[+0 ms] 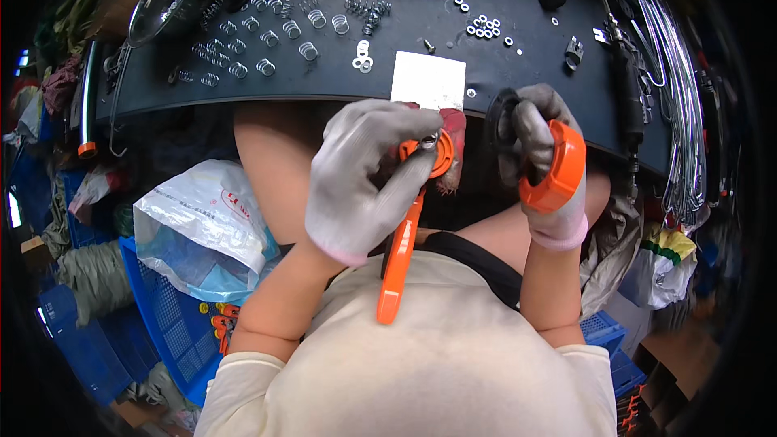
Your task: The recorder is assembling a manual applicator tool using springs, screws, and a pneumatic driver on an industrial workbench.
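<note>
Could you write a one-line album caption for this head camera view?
Grey-gloved left hand grips a long orange plastic handle; gloved right hand holds an orange plastic cap.

Crumpled white plastic bag (202,222) over blue crate (166,320)

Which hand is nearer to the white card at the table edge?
Left. The left hand sits just below the white card; the right hand, gripping an orange part, is off to its right.
</note>
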The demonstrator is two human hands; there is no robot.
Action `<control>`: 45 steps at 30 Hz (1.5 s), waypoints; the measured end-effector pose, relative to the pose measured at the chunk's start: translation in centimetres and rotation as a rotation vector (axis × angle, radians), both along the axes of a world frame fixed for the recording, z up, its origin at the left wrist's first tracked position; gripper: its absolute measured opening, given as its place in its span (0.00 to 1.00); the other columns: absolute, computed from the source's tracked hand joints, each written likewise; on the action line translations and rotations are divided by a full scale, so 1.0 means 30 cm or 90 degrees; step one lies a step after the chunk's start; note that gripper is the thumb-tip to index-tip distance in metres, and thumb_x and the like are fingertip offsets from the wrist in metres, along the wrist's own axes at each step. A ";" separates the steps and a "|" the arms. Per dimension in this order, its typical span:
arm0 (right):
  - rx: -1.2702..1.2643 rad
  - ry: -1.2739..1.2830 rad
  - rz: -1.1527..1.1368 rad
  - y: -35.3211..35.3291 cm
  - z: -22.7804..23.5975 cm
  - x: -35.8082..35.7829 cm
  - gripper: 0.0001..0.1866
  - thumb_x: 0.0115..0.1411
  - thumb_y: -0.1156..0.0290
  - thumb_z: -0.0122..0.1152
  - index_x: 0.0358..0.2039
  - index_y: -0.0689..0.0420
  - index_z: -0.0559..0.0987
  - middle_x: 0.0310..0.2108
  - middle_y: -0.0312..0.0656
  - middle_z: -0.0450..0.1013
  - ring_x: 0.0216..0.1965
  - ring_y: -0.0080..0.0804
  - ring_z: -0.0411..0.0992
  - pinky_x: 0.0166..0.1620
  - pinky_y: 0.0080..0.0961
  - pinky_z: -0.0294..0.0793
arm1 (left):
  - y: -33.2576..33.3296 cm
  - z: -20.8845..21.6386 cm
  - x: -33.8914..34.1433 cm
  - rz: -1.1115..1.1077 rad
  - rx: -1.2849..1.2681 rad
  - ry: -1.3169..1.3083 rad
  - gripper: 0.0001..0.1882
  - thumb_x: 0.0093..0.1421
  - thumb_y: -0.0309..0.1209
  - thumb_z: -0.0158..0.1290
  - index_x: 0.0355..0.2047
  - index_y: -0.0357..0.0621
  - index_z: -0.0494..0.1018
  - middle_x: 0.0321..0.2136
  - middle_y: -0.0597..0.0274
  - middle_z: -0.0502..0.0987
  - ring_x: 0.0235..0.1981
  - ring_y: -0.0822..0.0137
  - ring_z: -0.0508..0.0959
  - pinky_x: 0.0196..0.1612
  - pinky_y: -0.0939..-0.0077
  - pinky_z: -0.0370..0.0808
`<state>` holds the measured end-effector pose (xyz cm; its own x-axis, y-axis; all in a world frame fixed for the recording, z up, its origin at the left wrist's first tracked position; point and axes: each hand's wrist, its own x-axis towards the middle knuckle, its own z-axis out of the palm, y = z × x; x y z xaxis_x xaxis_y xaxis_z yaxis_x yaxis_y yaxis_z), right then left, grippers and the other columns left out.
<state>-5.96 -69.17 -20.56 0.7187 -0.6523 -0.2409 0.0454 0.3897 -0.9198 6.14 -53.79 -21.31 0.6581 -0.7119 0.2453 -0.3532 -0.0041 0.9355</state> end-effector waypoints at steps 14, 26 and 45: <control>-0.493 0.241 0.159 0.046 0.032 0.078 0.13 0.53 0.75 0.59 0.39 0.63 0.72 0.29 0.42 0.71 0.27 0.24 0.69 0.32 0.23 0.71 | 0.005 -0.068 0.060 -0.075 0.071 -0.218 0.36 0.38 0.47 0.66 0.48 0.47 0.72 0.53 0.51 0.65 0.59 0.47 0.60 0.61 0.54 0.53; -0.294 0.144 0.093 0.077 0.038 0.126 0.04 0.55 0.78 0.59 0.30 0.63 0.74 0.26 0.36 0.71 0.26 0.19 0.69 0.31 0.18 0.71 | 0.018 -0.107 0.058 -0.086 0.041 -0.008 0.51 0.25 0.46 0.71 0.54 0.44 0.66 0.50 0.50 0.67 0.55 0.47 0.64 0.60 0.55 0.58; -0.544 0.327 -0.167 -0.641 0.123 -0.073 0.08 0.61 0.71 0.55 0.35 0.63 0.78 0.23 0.32 0.72 0.22 0.14 0.63 0.25 0.14 0.62 | -0.015 -0.009 0.046 -0.086 0.146 -0.299 0.34 0.33 0.34 0.64 0.44 0.44 0.68 0.41 0.57 0.70 0.48 0.50 0.68 0.57 0.53 0.60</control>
